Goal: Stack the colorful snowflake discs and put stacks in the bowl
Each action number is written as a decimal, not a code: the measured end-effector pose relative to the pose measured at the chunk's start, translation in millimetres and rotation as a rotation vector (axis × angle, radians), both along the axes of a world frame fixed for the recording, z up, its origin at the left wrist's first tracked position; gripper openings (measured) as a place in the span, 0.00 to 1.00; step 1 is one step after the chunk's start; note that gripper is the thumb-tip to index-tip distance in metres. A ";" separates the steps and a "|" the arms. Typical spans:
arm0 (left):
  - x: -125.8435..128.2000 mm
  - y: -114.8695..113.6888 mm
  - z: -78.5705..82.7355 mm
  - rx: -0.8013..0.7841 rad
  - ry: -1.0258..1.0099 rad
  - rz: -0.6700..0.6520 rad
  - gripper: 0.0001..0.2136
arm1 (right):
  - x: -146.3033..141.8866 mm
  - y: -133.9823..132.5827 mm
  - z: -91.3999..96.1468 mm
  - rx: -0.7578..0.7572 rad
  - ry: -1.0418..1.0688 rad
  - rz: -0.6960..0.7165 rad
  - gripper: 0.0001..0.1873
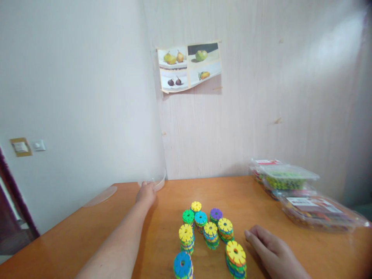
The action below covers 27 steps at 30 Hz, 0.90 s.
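Clear plastic round tub meets the left hand, whose hold cannot be told; handling it seems the step, calling for a firm grip. Multicoloured slotted plastic disc stacks stand beside the loosely curled, empty-looking right hand.

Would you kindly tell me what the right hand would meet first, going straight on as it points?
The right hand would probably meet the right row's middle stack, yellow-topped, though depth is unclear.

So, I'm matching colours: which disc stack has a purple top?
The purple-topped stack, just right of the farther blue-topped stack; the other tops are yellow, green or blue.
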<state>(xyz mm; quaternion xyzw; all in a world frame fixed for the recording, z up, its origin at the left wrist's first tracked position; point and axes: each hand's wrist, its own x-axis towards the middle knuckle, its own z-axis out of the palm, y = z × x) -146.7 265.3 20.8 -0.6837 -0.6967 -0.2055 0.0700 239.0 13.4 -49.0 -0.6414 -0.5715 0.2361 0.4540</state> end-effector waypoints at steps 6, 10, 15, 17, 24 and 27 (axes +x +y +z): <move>-8.4 -14.4 3.1 0.027 -0.022 0.043 0.16 | 0.8 1.4 -3.3 0.006 0.011 0.012 0.20; -13.6 -31.1 15.7 0.124 -0.047 0.038 0.15 | -0.5 1.5 -0.9 0.004 0.012 0.004 0.21; -0.6 -60.1 46.2 0.306 -0.100 -0.053 0.13 | -1.7 3.7 1.7 0.017 0.007 0.023 0.21; 15.3 -76.5 60.9 0.372 -0.124 -0.151 0.13 | -2.2 5.6 1.0 0.037 0.055 0.020 0.21; 101.5 -141.0 101.6 0.493 -0.275 -0.613 0.10 | -6.5 3.0 16.1 -0.006 0.550 -0.039 0.22; 140.7 -155.1 103.7 0.404 -0.289 -0.793 0.07 | 2.9 1.6 28.5 0.087 0.746 -0.169 0.22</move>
